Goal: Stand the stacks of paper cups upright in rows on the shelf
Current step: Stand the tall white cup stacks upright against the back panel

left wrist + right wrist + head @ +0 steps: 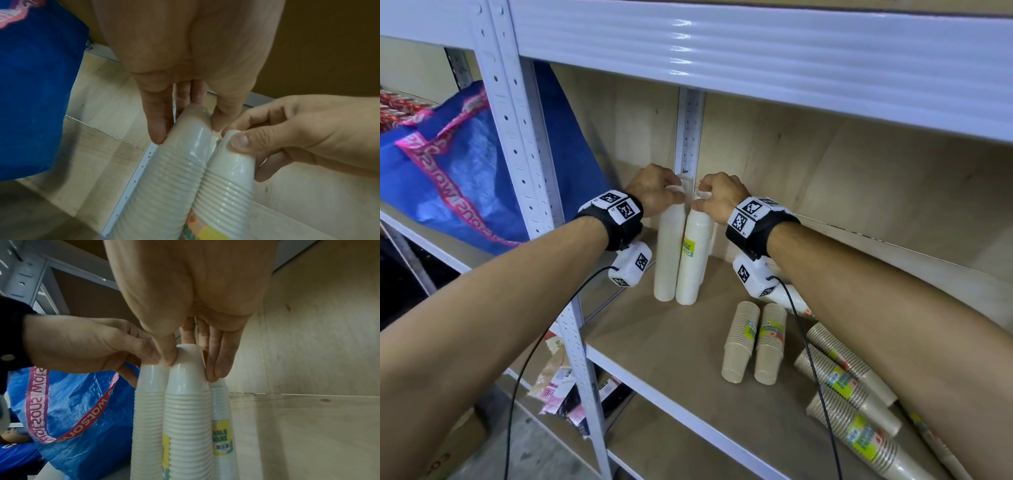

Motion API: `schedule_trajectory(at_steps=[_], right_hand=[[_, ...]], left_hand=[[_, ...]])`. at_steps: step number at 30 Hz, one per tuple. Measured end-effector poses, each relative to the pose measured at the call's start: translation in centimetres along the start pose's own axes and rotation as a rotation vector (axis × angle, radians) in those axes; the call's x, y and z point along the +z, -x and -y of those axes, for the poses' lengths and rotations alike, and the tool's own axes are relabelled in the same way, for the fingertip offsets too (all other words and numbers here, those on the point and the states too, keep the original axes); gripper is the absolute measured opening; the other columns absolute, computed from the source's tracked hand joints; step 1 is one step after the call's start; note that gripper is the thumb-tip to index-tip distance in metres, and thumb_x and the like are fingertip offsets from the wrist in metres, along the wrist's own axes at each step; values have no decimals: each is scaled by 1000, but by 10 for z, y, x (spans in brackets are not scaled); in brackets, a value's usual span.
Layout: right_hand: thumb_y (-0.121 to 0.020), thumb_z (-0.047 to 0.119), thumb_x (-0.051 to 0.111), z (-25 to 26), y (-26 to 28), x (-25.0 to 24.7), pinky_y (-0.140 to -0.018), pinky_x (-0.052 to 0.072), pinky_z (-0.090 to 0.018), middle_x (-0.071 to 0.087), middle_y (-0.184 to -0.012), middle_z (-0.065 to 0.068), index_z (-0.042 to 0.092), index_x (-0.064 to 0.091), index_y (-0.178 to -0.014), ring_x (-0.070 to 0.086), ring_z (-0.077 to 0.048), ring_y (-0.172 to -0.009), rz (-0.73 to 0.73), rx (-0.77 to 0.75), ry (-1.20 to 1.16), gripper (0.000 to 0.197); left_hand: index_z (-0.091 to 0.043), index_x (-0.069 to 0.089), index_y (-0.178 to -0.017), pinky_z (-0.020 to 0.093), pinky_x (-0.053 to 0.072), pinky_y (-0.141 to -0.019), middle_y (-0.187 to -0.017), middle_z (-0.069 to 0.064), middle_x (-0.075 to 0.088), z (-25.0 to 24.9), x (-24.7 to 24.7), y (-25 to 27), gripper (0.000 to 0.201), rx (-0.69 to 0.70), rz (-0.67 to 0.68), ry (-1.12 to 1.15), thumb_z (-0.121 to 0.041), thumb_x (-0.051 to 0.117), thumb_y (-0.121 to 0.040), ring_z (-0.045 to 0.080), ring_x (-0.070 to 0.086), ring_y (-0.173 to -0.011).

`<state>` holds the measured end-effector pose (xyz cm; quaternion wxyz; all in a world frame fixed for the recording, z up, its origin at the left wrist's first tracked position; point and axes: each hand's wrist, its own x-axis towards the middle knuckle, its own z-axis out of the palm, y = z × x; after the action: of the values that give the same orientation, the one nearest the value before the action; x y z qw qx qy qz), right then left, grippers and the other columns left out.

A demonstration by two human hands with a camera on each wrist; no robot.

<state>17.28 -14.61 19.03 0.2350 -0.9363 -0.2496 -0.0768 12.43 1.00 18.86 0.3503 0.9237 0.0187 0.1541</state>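
Note:
Two tall white paper cup stacks stand upright, touching, in the shelf's back left corner. My left hand [654, 192] pinches the top of the left stack [666, 253] between thumb and fingers [158, 128]. The top of the right stack [693, 257], which carries a yellow label, is pinched by my right hand [719, 200]. In the right wrist view my right hand [191, 366] grips that stack [187, 418], and a third white stack [223, 426] stands just behind it. Several brown cup stacks [849, 373] lie loose on the shelf board at the right.
Two short brown stacks [739, 342] sit side by side mid-shelf. A blue woven bag [448, 171] fills the bay to the left, past the white upright post [517, 137]. The upper shelf beam [756, 51] hangs low overhead. The wooden shelf board [671, 349] runs to its white front edge.

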Motion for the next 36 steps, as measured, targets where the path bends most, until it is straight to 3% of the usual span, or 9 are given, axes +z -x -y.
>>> schedule_trajectory(at_steps=[4,8,10,15,21,27,32,36], right_hand=[[-84,31,70,-1,-1,-1,-72,42,-27,63,-113,-6,13,61,-118,58,-23,-93,14,-7,10,39],[-84,31,70,-1,-1,-1,-73,42,-28,62,-112,-6,13,61,-117,57,-22,-90,15,-12,5,39],[-85,31,70,-1,-1,-1,-74,42,-28,62,-114,-7,12,61,-118,56,-22,-90,18,-18,7,39],[-85,30,70,-1,-1,-2,-79,44,-28,62,-120,-6,12,60,-123,60,-25,-102,25,-7,-5,43],[-83,31,70,-2,0,-2,-75,42,-28,64,-115,-6,13,63,-116,60,-24,-98,16,-12,-14,39],[-84,30,71,-4,0,-3,-75,42,-27,63,-115,-6,12,62,-116,60,-24,-99,15,-3,-25,38],[-83,33,71,-6,-1,-3,-77,41,-27,62,-120,-4,14,61,-119,60,-24,-105,7,8,-46,42],[-85,31,71,-6,0,-4,-78,42,-28,62,-120,-5,13,61,-121,59,-24,-103,14,4,-43,41]], left_hand=[[-14,63,-128,26,41,-93,-136,4,57,0,-3,-2,40,-12,38,-42,-21,65,-88,22,53,-123],[-15,62,-126,28,43,-84,-127,4,61,1,-2,-3,46,-2,29,-67,-33,72,-85,20,57,-107],[-13,66,-119,28,43,-80,-122,5,64,2,-2,-3,38,16,7,-75,-29,72,-85,18,57,-100],[-19,64,-125,32,43,-95,-136,4,57,0,-5,-3,36,24,63,-95,-19,64,-89,24,53,-119],[-15,66,-120,30,42,-84,-127,7,61,-3,-1,-2,34,43,48,-91,-24,69,-87,23,56,-111],[-17,62,-127,37,42,-103,-143,6,50,-7,0,-3,36,25,81,-88,-16,61,-91,27,47,-129],[-14,63,-124,30,43,-88,-133,5,58,-6,3,-5,42,4,47,-75,-28,71,-86,25,54,-121],[-14,65,-123,32,45,-93,-135,5,57,-4,4,-7,38,19,50,-87,-23,70,-86,24,53,-123]])
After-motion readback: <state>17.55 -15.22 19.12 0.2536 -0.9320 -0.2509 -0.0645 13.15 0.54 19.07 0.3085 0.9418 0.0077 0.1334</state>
